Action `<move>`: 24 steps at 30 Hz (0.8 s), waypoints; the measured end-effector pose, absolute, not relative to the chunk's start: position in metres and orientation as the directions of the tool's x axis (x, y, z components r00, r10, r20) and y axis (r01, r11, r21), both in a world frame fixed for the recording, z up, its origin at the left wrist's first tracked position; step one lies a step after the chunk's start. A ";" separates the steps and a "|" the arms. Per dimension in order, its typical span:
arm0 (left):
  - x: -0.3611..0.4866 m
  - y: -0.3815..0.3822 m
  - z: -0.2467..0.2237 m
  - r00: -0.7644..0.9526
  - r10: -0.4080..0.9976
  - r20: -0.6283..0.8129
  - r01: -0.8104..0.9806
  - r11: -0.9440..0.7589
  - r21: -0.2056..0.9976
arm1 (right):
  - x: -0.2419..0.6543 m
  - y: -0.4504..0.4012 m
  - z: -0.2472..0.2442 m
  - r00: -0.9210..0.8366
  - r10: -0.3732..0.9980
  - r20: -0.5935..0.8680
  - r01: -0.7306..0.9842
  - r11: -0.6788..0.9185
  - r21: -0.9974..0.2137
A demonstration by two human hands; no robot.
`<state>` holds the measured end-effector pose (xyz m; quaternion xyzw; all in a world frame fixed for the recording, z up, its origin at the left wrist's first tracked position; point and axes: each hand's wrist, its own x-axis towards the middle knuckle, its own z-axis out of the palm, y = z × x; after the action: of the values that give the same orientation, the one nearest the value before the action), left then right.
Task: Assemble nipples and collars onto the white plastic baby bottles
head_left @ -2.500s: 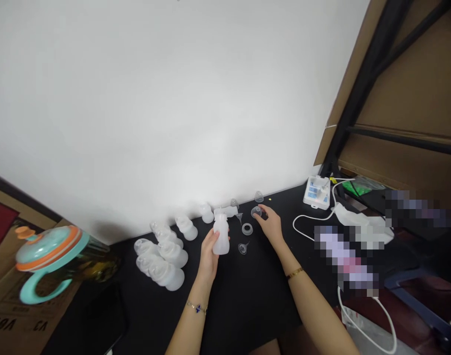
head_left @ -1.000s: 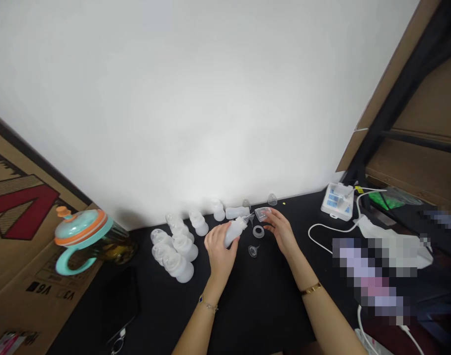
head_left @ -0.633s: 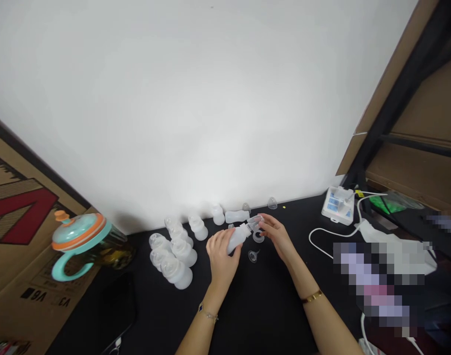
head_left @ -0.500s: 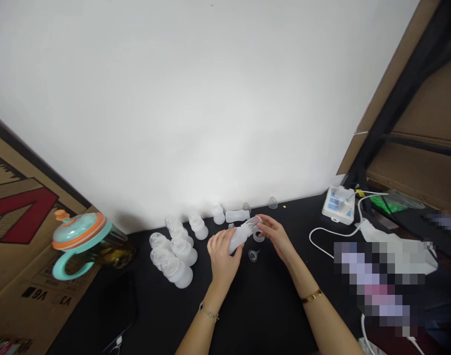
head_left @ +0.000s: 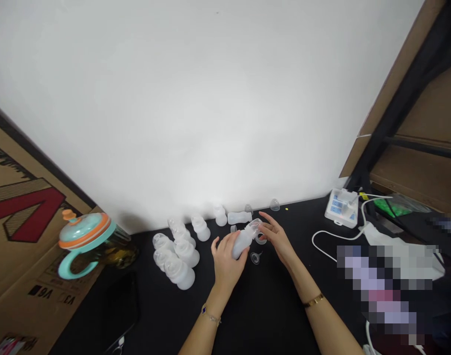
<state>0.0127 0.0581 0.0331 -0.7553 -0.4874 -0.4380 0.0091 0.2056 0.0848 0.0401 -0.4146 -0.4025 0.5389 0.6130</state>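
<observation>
My left hand (head_left: 228, 256) is wrapped round a white baby bottle (head_left: 242, 243), tilted with its top up and to the right. A clear dome cap (head_left: 255, 225) sits over the bottle's top. At the cap's side is my right hand (head_left: 276, 237), fingers spread and index raised; its lower fingertips appear to touch the cap. Below the cap lies a ring-shaped collar (head_left: 261, 240), partly hidden by the right hand. Closer to me rests a clear bottle nipple (head_left: 255, 257). Another bottle (head_left: 240, 217) lies on its side behind, near two loose dome caps (head_left: 275, 204).
Several capped baby bottles (head_left: 180, 273) stand to the left on the black table (head_left: 262, 315). A lidded jug (head_left: 88, 239) and a dark phone (head_left: 121, 308) are further left. To the right are a white power strip (head_left: 342, 208), its cable and a white cloth-like item (head_left: 399, 251).
My right hand's fingers have spread away from the cap, the index lifting. My left hand still grips the bottle. The whole view has shifted slightly.
</observation>
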 end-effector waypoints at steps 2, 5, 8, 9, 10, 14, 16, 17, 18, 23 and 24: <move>0.013 0.058 0.034 0.133 0.742 0.657 0.736 -0.518 0.436 | 0.201 0.086 0.037 0.127 0.989 0.075 -0.307 0.111 -0.945; 0.013 0.058 0.034 0.121 0.754 0.646 0.728 -0.510 0.459 | 0.195 0.088 0.032 0.136 0.983 0.125 -0.271 0.158 -0.950; 0.013 0.059 0.035 0.107 0.759 0.642 0.726 -0.501 0.472 | 0.191 0.088 0.029 0.097 0.984 0.153 -0.239 0.172 -0.956; 0.012 0.059 0.035 0.098 0.761 0.641 0.726 -0.496 0.477 | 0.190 0.088 0.028 0.082 0.984 0.160 -0.220 0.175 -0.960; 0.012 0.060 0.035 0.089 0.764 0.639 0.726 -0.490 0.483 | 0.190 0.087 0.027 0.069 0.983 0.169 -0.195 0.179 -0.964; 0.011 0.061 0.036 0.055 0.766 0.640 0.726 -0.471 0.501 | 0.189 0.085 0.024 0.027 0.979 0.202 -0.093 0.203 -0.975; 0.010 0.062 0.036 0.044 0.753 0.657 0.722 -0.478 0.500 | 0.190 0.085 0.022 0.020 0.979 0.203 -0.067 0.203 -0.977; 0.009 0.063 0.036 0.041 0.741 0.670 0.719 -0.487 0.495 | 0.190 0.085 0.021 0.018 0.980 0.199 -0.062 0.200 -0.978; 0.008 0.063 0.036 0.041 0.729 0.683 0.717 -0.498 0.488 | 0.190 0.086 0.020 0.016 0.981 0.195 -0.060 0.196 -0.979; 0.006 0.065 0.035 0.033 0.683 0.729 0.714 -0.527 0.461 | 0.187 0.086 0.020 0.002 0.982 0.189 -0.105 0.188 -0.977; 0.006 0.065 0.035 0.026 0.684 0.729 0.715 -0.523 0.464 | 0.186 0.086 0.020 0.003 0.982 0.186 -0.117 0.186 -0.976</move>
<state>0.0057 0.0652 0.0346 -0.7162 -0.4882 -0.4984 0.0158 0.1859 0.0855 0.0204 -0.4190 -0.5164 0.4814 0.5711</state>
